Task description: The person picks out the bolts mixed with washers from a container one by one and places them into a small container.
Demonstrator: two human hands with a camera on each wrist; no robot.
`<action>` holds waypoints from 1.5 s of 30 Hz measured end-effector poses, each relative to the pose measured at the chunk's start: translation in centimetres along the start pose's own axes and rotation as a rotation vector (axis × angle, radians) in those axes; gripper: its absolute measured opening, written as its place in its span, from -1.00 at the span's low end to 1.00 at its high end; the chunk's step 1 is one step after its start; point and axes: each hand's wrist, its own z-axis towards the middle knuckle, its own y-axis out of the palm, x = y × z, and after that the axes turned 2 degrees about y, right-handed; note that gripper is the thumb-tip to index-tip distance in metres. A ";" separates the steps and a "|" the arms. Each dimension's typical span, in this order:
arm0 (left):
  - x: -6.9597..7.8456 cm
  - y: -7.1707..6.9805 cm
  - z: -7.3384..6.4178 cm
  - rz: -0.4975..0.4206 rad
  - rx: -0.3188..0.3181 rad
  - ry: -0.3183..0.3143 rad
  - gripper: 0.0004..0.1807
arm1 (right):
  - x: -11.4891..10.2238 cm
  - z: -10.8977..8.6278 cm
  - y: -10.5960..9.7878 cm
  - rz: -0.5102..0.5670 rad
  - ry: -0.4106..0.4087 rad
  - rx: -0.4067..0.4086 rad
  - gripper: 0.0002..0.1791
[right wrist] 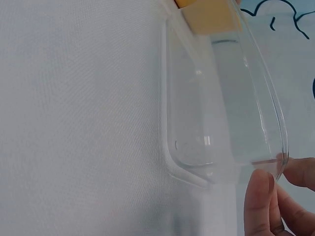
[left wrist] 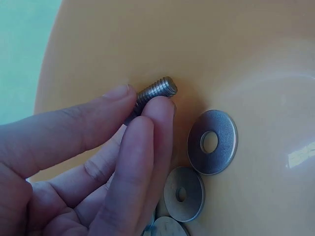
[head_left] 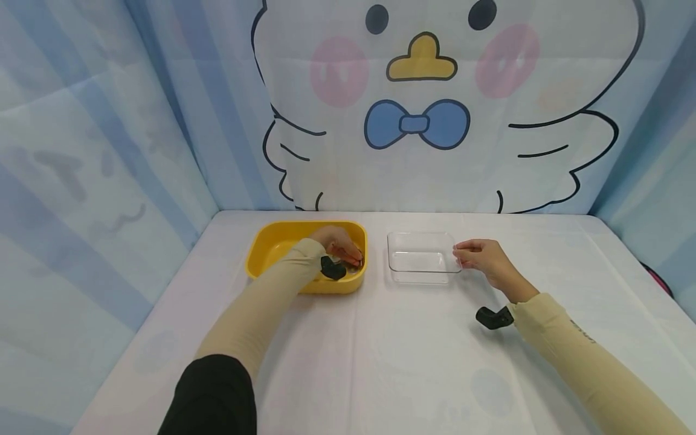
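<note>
Inside the right end of a yellow tray [head_left: 266, 254], my left hand [head_left: 344, 246] pinches a threaded metal bolt [left wrist: 160, 89] between thumb and fingers. In the left wrist view the bolt's threaded end points up and right; its other end is hidden by the fingers. Several flat metal washers [left wrist: 212, 142] lie on the tray floor beside that hand, partly covered by it. My right hand [head_left: 484, 258] grips the right rim of a clear plastic box [head_left: 418, 270] with thumb and fingers. Nothing shows inside the box.
Both containers stand side by side toward the back of a white-covered table [head_left: 413, 362], the tray on the left. A curtain with a cartoon figure [head_left: 415, 175] hangs behind the table, and a blue-and-white curtain [head_left: 109, 181] hangs at the left.
</note>
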 end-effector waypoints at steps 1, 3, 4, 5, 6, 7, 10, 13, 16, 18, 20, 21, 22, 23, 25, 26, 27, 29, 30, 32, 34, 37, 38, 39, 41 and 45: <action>0.0 0.0 0.0 -0.006 0.000 0.000 -0.93 | 0.0 0.0 0.0 0.002 0.001 -0.001 -0.48; -0.1 0.0 0.0 -0.017 -0.001 0.001 -0.92 | 0.0 0.0 0.0 0.006 0.002 -0.003 -0.48; -0.1 0.0 -0.1 -0.021 -0.001 0.002 -0.92 | 0.0 0.0 0.0 0.008 0.002 -0.004 -0.48; -0.1 0.0 -0.1 -0.026 -0.003 0.004 -0.91 | 0.0 0.0 0.0 0.010 0.003 -0.005 -0.48; -0.2 0.0 -0.2 -0.027 -0.005 0.004 -0.90 | 0.0 -0.1 0.0 0.010 0.004 -0.007 -0.48; -0.2 0.0 -0.2 -0.034 -0.011 0.005 -0.90 | 0.0 -0.1 0.0 0.011 0.005 -0.008 -0.48; -0.2 -0.1 -0.4 -0.050 -0.018 0.007 -0.89 | 0.0 -0.1 0.0 0.007 0.002 -0.010 -0.49; -0.2 -0.2 -0.6 -0.045 -0.007 0.021 -0.89 | -0.1 -0.1 0.0 0.004 -0.002 -0.009 -0.50; -0.2 -0.2 -0.6 -0.033 0.020 0.049 -0.88 | -0.1 -0.1 0.0 0.002 -0.003 -0.006 -0.49; -0.2 -0.1 -0.6 -0.028 0.042 0.067 -0.84 | 0.0 -0.1 0.0 0.001 -0.001 -0.004 -0.49; -0.2 0.0 -0.6 -0.052 0.061 0.077 -0.78 | 0.0 -0.1 0.0 0.000 0.001 -0.002 -0.48; -0.2 0.0 -0.7 -0.060 0.073 0.080 -0.75 | 0.0 -0.1 0.0 -0.002 0.003 -0.002 -0.48; -0.2 0.0 -0.7 -0.068 0.086 0.084 -0.73 | 0.0 -0.1 0.0 -0.001 0.004 -0.002 -0.48; -0.2 0.0 -0.7 -0.082 0.097 0.084 -0.71 | 0.0 -0.1 0.0 -0.002 0.005 -0.002 -0.48; -0.2 0.1 -0.8 -0.104 0.126 0.082 -0.70 | 0.0 -0.2 0.0 -0.004 0.006 -0.002 -0.48; -0.2 0.1 -0.8 -0.114 0.139 0.082 -0.69 | 0.0 -0.2 0.0 -0.005 0.005 -0.001 -0.49; -0.2 0.1 -0.8 -0.128 0.150 0.083 -0.69 | -0.1 -0.2 0.0 -0.006 0.005 -0.001 -0.49; -0.2 0.1 -0.9 -0.149 0.166 0.087 -0.68 | -0.1 -0.2 0.0 -0.006 0.003 -0.001 -0.49; -0.2 0.1 -0.9 -0.157 0.171 0.090 -0.68 | -0.2 -0.3 0.1 -0.006 0.001 -0.001 -0.49; -0.3 0.1 -0.9 -0.171 0.172 0.104 -0.67 | -0.2 -0.3 0.1 -0.006 0.002 -0.002 -0.49; -0.5 -0.1 -0.8 -0.187 0.174 0.121 -0.67 | -0.2 -0.3 0.1 -0.008 0.004 -0.004 -0.49; -0.8 -0.3 -0.9 -0.184 0.181 0.165 -0.66 | -0.2 -0.2 0.1 -0.007 0.007 -0.005 -0.48; -0.9 -0.4 -0.9 -0.172 0.183 0.183 -0.66 | -0.2 -0.2 0.1 -0.006 0.007 -0.005 -0.49; -0.9 -0.5 -0.9 -0.152 0.186 0.205 -0.66 | -0.2 -0.2 0.1 -0.004 0.006 -0.005 -0.49; -1.0 -0.6 -1.0 -0.076 0.190 0.256 -0.66 | -0.2 -0.2 0.1 -0.001 0.004 -0.005 -0.48; -1.3 -1.0 -1.1 0.082 0.203 0.367 -0.67 | -0.2 -0.1 0.1 0.001 0.000 -0.004 -0.49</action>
